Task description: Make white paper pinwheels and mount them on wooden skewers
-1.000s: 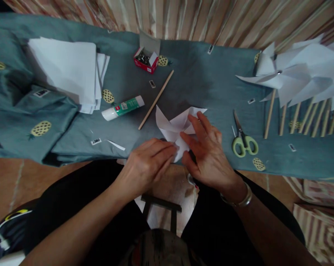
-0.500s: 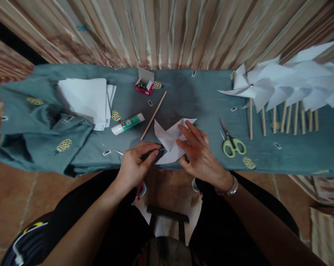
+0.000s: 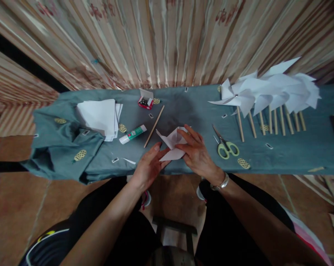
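Observation:
A white paper pinwheel (image 3: 174, 142), its corners folded inward, is at the table's front edge in the head view. My right hand (image 3: 197, 153) holds its right side, with fingers on top of the folds. My left hand (image 3: 150, 166) is at its lower left: the thumb stands apart and the fingers reach partly under the paper, which hides their tips. Just beyond my left hand lies a thin wooden stick (image 3: 154, 126). A green and white glue stick (image 3: 133, 134) is to its left. Scissors with green handles (image 3: 226, 146) rest right of my right hand.
Finished pinwheels on sticks (image 3: 283, 92) overlap at the right. A stack of white paper (image 3: 99, 116) lies at the left, near bunched tablecloth (image 3: 64, 136). An open red box (image 3: 145, 101) of small metal pins sits at the back. A curtain (image 3: 172, 44) hangs behind the table.
My left hand has opened from a pinch and slid its fingers under the pinwheel's lower left. My right hand keeps its hold while the paper tilts up slightly. The camera view has shifted.

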The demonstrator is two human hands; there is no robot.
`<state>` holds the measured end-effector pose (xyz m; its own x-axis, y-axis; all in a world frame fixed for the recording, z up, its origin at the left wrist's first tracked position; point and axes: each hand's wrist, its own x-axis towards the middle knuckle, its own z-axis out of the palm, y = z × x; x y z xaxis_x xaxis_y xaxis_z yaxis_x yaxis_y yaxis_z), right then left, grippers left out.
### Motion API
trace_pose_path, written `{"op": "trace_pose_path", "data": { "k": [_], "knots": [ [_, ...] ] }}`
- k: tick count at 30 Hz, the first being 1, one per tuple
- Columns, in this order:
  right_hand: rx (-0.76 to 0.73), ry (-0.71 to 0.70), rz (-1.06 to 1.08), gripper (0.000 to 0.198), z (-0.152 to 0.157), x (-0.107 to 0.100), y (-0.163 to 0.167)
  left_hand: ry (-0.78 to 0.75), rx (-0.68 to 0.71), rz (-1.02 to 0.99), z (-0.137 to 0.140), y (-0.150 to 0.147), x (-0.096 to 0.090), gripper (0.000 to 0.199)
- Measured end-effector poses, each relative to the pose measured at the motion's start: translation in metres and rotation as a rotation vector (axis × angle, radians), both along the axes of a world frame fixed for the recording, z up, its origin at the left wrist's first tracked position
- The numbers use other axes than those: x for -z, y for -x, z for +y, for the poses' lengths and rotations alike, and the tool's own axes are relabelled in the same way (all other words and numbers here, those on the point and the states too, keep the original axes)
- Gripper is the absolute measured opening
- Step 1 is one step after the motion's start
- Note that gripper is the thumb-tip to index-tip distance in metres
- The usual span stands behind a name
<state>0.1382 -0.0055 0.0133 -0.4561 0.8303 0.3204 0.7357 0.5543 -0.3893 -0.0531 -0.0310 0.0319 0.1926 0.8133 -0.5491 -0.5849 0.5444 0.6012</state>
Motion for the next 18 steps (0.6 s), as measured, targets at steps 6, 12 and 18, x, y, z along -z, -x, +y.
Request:
{"op": "trace_pose_path", "data": {
  "k": [6, 12, 18],
  "knots": [
    [-0.016, -0.021, -0.037, 0.028, -0.004, -0.003, 0.000, 0.035, 0.049, -0.037, 0.007, -0.005, 0.000, 0.043],
    [-0.025, -0.093, 0.000, 0.036, -0.013, -0.005, 0.005, -0.009, 0.022, -0.021, 0.008, -0.008, 0.000, 0.039],
    [-0.072, -0.133, -0.002, 0.047, -0.024, -0.015, 0.014, -0.083, -0.033, 0.077, 0.008, -0.008, -0.005, 0.049]
  ]
}}
